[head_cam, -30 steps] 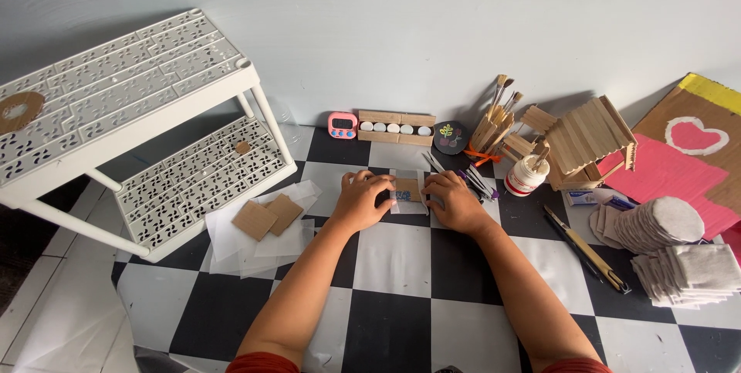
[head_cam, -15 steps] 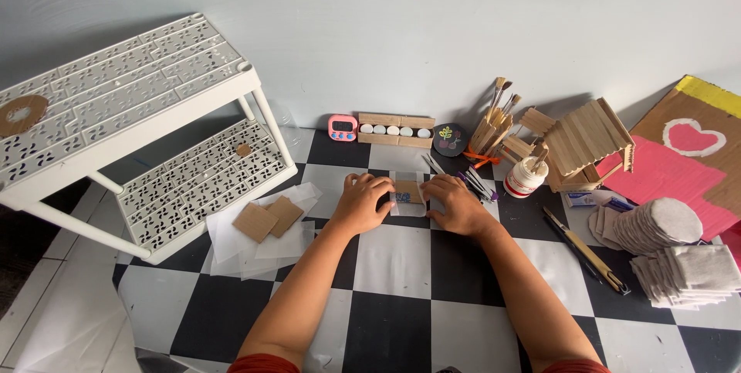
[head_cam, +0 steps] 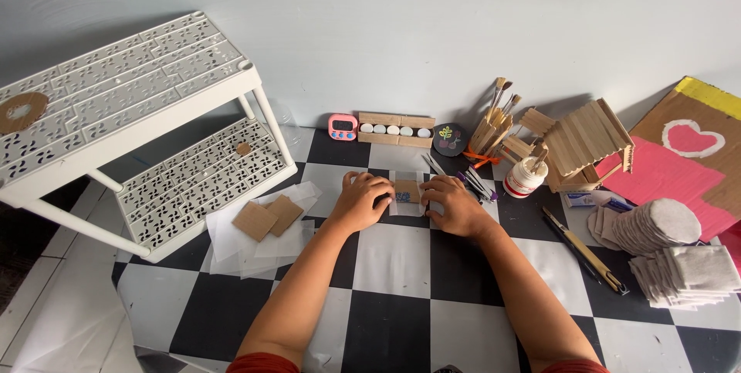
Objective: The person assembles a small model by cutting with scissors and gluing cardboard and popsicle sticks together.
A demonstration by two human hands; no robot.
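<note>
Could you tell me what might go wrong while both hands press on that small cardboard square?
The small cardboard square lies on a thin clear sheet between the left hand and right hand; uneven pressure could slide or crease it. The white glue bottle stands near the right hand, so a sideways move might tip it. The loose pens could get nudged too.

Matt brown cardboard square (head_cam: 407,190) under clear glossy film, on a smooth checkered floor (head_cam: 401,265); perforated white plastic shelf (head_cam: 116,103).

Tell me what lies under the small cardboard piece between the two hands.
The cardboard piece rests on a translucent sheet over the checkered floor. The left hand and right hand cover the sheet's side edges.
</note>
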